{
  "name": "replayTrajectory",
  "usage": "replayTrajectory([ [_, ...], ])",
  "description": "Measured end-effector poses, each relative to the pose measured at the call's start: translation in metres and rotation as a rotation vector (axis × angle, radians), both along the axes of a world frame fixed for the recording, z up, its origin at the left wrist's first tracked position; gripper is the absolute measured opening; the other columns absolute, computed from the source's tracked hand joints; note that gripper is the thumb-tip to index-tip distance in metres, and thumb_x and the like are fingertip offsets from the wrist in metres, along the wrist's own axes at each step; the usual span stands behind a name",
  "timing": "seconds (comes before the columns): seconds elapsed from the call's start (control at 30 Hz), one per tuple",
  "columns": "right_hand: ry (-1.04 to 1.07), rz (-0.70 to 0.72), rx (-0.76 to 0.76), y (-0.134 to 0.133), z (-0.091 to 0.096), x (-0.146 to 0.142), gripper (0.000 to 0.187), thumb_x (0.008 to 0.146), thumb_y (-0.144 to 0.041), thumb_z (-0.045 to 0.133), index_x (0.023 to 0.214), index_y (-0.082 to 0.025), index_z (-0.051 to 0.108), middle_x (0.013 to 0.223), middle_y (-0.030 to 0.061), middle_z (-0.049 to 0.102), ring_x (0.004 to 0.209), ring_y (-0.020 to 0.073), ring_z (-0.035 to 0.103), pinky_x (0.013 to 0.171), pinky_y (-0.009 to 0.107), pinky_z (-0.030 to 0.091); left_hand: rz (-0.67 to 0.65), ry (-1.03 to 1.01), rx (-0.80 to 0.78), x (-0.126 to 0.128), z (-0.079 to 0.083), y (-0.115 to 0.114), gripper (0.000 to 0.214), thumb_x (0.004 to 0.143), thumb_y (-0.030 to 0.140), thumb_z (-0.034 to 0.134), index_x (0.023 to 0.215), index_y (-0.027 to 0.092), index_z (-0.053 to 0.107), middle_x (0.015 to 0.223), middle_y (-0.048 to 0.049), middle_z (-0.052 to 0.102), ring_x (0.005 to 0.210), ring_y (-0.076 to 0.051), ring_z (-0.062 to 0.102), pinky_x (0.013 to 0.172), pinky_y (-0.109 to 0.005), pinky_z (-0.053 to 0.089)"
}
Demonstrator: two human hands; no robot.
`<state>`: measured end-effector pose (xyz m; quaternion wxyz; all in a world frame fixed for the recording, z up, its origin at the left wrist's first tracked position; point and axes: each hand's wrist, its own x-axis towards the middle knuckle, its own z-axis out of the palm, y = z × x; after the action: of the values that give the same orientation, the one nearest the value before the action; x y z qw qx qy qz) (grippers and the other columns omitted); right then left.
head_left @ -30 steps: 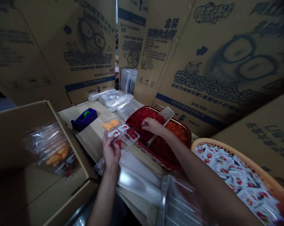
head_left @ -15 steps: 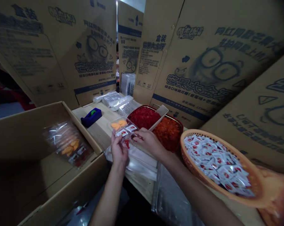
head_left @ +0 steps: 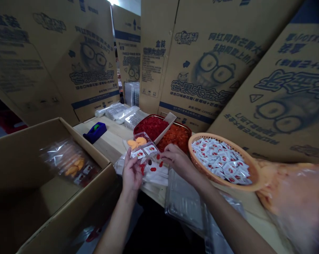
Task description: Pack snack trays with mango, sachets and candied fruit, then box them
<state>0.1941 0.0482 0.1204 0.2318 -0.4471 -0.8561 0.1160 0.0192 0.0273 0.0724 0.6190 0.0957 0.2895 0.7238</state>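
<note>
My left hand (head_left: 131,173) is shut on the edge of a clear plastic tray (head_left: 140,150) that holds orange mango pieces and white sachets with red print. My right hand (head_left: 173,158) is just right of that tray, its fingers bunched; whether they pinch anything does not show. Several small red candy pieces (head_left: 153,169) lie scattered below the tray on clear plastic film (head_left: 159,176). Behind my hands stands a red tub (head_left: 151,127) of red pieces, and beside them lie orange pieces (head_left: 173,138) with a wooden scoop (head_left: 166,123).
An orange woven basket (head_left: 222,160) of white sachets sits right of my right hand. Clear plastic trays (head_left: 184,203) lie below it. An open cardboard box (head_left: 56,169) with a packed bag stands left. A blue tape dispenser (head_left: 96,132) and wrapped stacks stand behind, among upright printed cartons.
My view has swung, so everything sits further left and the whole basket shows. My right hand has come from the tub to the tray, and red pieces now lie on the film.
</note>
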Motion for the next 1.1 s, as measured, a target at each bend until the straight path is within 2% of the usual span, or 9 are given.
replayTrajectory([
  [0.13,-0.044,0.028,-0.048,-0.020,0.009,0.008,0.011,0.080,-0.016,0.057,0.086,-0.021,0.063,0.088,0.0032,0.052,0.084,0.0149,0.047,0.071,0.025,0.038,-0.085,0.006,0.023,0.008,0.001,-0.014,0.056,0.070,0.006,0.053,0.120,0.029,0.048,0.111,-0.0045,0.060,0.093,-0.020,0.061,0.083,-0.045,0.049],
  [0.27,-0.011,-0.021,-0.054,-0.037,0.007,0.017,0.019,0.076,-0.019,0.062,0.095,-0.021,0.060,0.094,0.0044,0.051,0.088,0.0160,0.047,0.074,0.027,0.038,-0.152,-0.014,0.003,0.015,0.001,-0.024,0.056,0.071,0.005,0.052,0.121,0.028,0.046,0.103,-0.0040,0.064,0.086,-0.018,0.063,0.083,-0.046,0.049],
  [0.37,0.003,-0.004,-0.069,-0.049,0.003,0.023,0.010,0.079,-0.021,0.059,0.088,-0.021,0.063,0.091,0.0042,0.051,0.086,0.0155,0.047,0.074,0.027,0.039,-0.197,-0.018,-0.028,0.018,-0.002,-0.030,0.057,0.070,0.005,0.052,0.122,0.028,0.045,0.098,-0.0036,0.065,0.083,-0.017,0.063,0.083,-0.045,0.049],
  [0.47,0.161,-0.061,-0.072,-0.057,-0.002,0.029,0.013,0.084,-0.024,0.051,0.085,-0.020,0.064,0.089,0.0048,0.052,0.084,0.0150,0.050,0.073,0.027,0.041,-0.237,-0.025,-0.039,0.016,-0.007,-0.037,0.058,0.071,0.006,0.051,0.124,0.028,0.043,0.103,-0.0041,0.064,0.086,-0.018,0.063,0.086,-0.045,0.048],
  [0.57,0.264,-0.284,-0.022,-0.056,-0.017,0.039,0.020,0.087,-0.025,0.043,0.090,-0.019,0.062,0.087,0.0058,0.055,0.084,0.0163,0.052,0.075,0.027,0.042,-0.271,-0.015,-0.082,0.009,-0.015,-0.046,0.057,0.072,0.007,0.050,0.125,0.026,0.042,0.104,-0.0056,0.064,0.087,-0.019,0.064,0.085,-0.043,0.048],
  [0.7,0.048,-0.609,-0.054,-0.043,-0.059,0.047,0.027,0.089,-0.022,0.033,0.096,-0.017,0.059,0.096,0.0083,0.060,0.093,0.0191,0.052,0.082,0.030,0.039,-0.319,0.021,-0.165,-0.003,-0.026,-0.059,0.057,0.073,0.008,0.049,0.127,0.025,0.040,0.102,-0.0073,0.065,0.084,-0.020,0.065,0.081,-0.041,0.051],
  [0.83,-0.167,-0.704,-0.066,-0.032,-0.098,0.042,0.034,0.091,-0.024,0.029,0.114,-0.014,0.051,0.114,0.0125,0.056,0.106,0.0225,0.048,0.090,0.034,0.032,-0.346,0.050,-0.186,-0.010,-0.036,-0.070,0.060,0.073,0.007,0.051,0.129,0.026,0.037,0.100,-0.0073,0.065,0.081,-0.019,0.066,0.081,-0.038,0.051],
  [0.93,-0.204,-0.732,-0.036,-0.030,-0.108,0.040,0.036,0.092,-0.026,0.026,0.115,-0.014,0.051,0.112,0.0131,0.057,0.106,0.0240,0.047,0.091,0.038,0.028,-0.365,0.080,-0.177,-0.013,-0.039,-0.074,0.062,0.073,0.008,0.052,0.130,0.027,0.036,0.095,-0.0061,0.066,0.074,-0.018,0.067,0.079,-0.037,0.052],
  [1.1,-0.193,-0.830,0.011,-0.029,-0.103,0.045,0.036,0.092,-0.029,0.024,0.102,-0.016,0.057,0.102,0.0128,0.058,0.102,0.0242,0.047,0.084,0.037,0.030,-0.410,0.124,-0.181,-0.013,-0.037,-0.074,0.065,0.072,0.009,0.053,0.132,0.026,0.034,0.101,-0.0073,0.064,0.077,-0.020,0.067,0.078,-0.037,0.052],
])
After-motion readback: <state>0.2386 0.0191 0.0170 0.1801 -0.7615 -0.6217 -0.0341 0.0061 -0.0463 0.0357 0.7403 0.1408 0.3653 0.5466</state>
